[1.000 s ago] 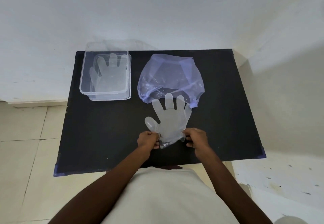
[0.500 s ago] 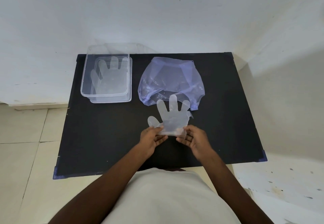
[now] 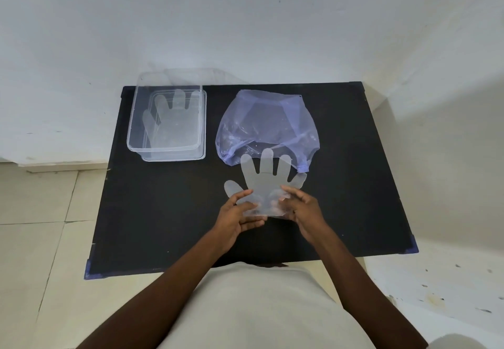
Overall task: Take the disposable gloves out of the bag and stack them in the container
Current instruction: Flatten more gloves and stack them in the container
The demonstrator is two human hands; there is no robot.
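Both hands hold one thin, translucent, hand-shaped disposable plastic glove (image 3: 263, 182) by its cuff end, above a matte black rectangular table (image 3: 163, 212). The left hand (image 3: 236, 219) grips the cuff's left edge with the thumb on top and the other fingers loosely curled beneath, just below the glove's outstretched thumb. The right hand (image 3: 301, 209) pinches the cuff's right side, its forefinger and thumb lying on the film and the remaining fingers half bent. The glove spreads flat away from both hands, its fingertips pointing toward the far wall and overlapping the near edge of a crumpled, bluish-purple transparent plastic bag (image 3: 266, 127), which lies just beyond the hands on the table. Whether the glove's fingers touch the bag or hang above it cannot be told. Far to the left of the left hand, and farther away, stands a clear rectangular plastic container (image 3: 166, 119) near the table's far left corner. Inside it lies a stack of flat translucent gloves (image 3: 170, 122), fingers toward the wall; how many cannot be told.
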